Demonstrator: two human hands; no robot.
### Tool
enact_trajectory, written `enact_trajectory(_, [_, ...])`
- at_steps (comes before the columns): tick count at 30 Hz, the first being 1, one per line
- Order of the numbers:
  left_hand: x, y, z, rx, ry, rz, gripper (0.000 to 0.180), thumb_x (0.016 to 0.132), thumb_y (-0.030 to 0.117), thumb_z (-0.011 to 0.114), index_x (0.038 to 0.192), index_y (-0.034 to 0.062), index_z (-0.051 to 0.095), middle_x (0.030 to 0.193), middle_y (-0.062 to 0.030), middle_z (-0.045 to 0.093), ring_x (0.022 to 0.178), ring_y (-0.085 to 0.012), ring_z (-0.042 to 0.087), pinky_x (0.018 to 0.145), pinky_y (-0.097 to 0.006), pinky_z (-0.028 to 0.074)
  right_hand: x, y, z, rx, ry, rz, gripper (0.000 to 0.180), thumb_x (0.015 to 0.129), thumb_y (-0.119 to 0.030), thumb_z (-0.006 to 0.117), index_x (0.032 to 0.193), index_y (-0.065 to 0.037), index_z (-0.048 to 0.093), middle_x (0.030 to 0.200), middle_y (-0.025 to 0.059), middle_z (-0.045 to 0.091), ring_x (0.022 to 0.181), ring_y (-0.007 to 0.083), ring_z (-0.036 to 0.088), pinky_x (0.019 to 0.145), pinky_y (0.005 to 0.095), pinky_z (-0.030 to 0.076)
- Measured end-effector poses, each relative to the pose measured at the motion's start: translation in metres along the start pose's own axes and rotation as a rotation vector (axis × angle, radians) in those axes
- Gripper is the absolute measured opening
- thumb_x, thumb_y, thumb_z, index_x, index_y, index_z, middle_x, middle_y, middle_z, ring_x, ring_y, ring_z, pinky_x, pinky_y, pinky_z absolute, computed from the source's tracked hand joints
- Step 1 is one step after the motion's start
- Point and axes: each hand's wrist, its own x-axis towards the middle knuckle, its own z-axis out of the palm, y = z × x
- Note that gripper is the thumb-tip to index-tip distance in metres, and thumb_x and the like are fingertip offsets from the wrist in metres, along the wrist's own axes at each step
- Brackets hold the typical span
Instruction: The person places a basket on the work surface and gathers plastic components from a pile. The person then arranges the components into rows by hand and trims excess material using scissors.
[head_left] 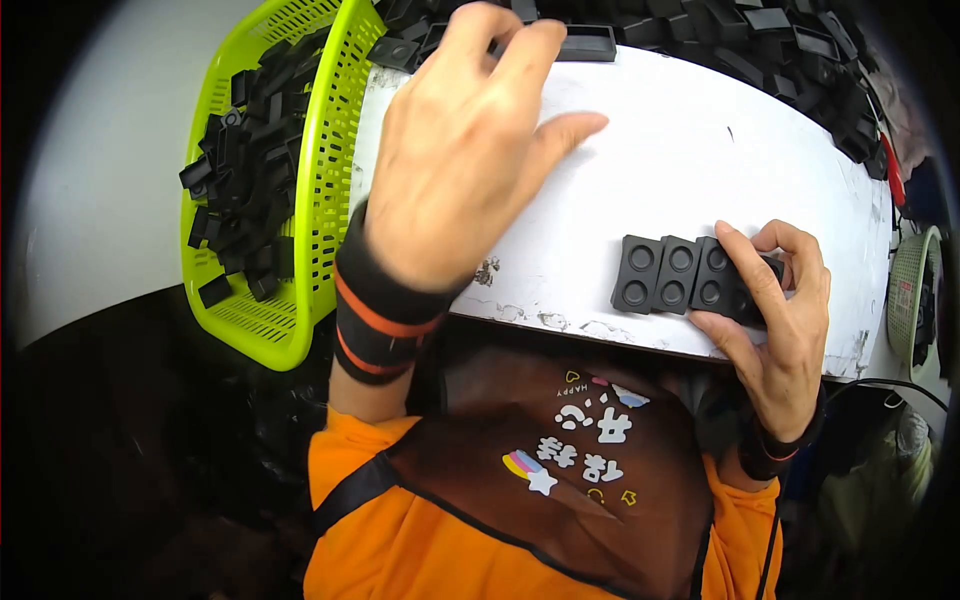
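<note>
At the right of the white tabletop stands a short row of small black rectangular pieces, side by side, each with two round recesses. My right hand is closed round the right end of this row, thumb at the near side and fingers at the far side, hiding the last pieces. My left hand reaches to the far left edge, thumb stretched away from the fingers. Its fingertips are over black pieces there, and I see nothing held in it. Beside them lie a long black piece and a black piece with a round recess.
A green plastic basket of black pieces stands left of the tabletop. A heap of black pieces lines the far edge. At the far right are a red-handled tool and a pale green basket. A black cable curves below.
</note>
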Motion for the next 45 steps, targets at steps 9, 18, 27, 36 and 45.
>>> enact_trajectory(9, [0.007, -0.015, 0.013, 0.003, 0.119, 0.148, 0.014, 0.08, -0.001, 0.069, 0.094, -0.0022, 0.068, 0.09, -0.0119, 0.064, 0.072, -0.0261, 0.064, 0.066, -0.031, 0.053, -0.002, 0.004, 0.002, 0.045, 0.035, 0.01, 0.063, 0.059, -0.025, 0.083, 0.118, -0.009, 0.068, 0.101, 0.0081, 0.051, 0.09, 0.0226, 0.049, 0.078, 0.0347, 0.035])
enact_trajectory(18, [0.032, 0.004, 0.03, 0.091, -0.135, 0.156, 0.03, 0.074, 0.014, 0.064, 0.102, 0.0061, 0.057, 0.092, -0.0095, 0.055, 0.09, -0.0252, 0.06, 0.072, -0.038, 0.051, -0.002, 0.005, 0.003, 0.048, 0.056, -0.008, 0.064, 0.058, -0.024, 0.083, 0.118, -0.009, 0.069, 0.1, 0.0077, 0.051, 0.089, 0.0223, 0.049, 0.078, 0.0349, 0.035])
enact_trajectory(27, [-0.057, 0.035, -0.017, -0.968, -0.316, -0.558, 0.023, 0.092, -0.005, 0.057, 0.113, -0.0036, 0.065, 0.089, -0.0048, 0.06, 0.065, -0.0042, 0.054, 0.053, -0.016, 0.042, 0.0, 0.005, 0.001, 0.049, -0.001, -0.02, 0.062, 0.059, -0.024, 0.083, 0.118, -0.009, 0.069, 0.101, 0.0082, 0.051, 0.089, 0.0223, 0.049, 0.078, 0.0347, 0.035])
enact_trajectory(36, [-0.07, 0.038, -0.013, -0.837, -0.2, -0.383, 0.028, 0.09, -0.011, 0.054, 0.118, -0.009, 0.06, 0.113, -0.0157, 0.057, 0.083, -0.0129, 0.063, 0.067, -0.022, 0.057, -0.004, 0.005, -0.001, 0.042, -0.016, -0.032, 0.066, 0.059, -0.024, 0.083, 0.12, -0.005, 0.067, 0.104, 0.0102, 0.052, 0.09, 0.0238, 0.048, 0.08, 0.035, 0.035])
enact_trajectory(45, [-0.068, 0.028, -0.022, -0.782, -0.242, -0.229, 0.059, 0.069, -0.01, 0.065, 0.127, -0.0076, 0.055, 0.119, -0.0183, 0.057, 0.082, -0.0147, 0.061, 0.068, -0.024, 0.053, -0.016, 0.011, -0.003, 0.191, 0.073, -0.027, 0.074, 0.061, -0.01, 0.085, 0.127, 0.006, 0.058, 0.115, 0.0162, 0.049, 0.1, 0.0247, 0.05, 0.081, 0.0358, 0.043])
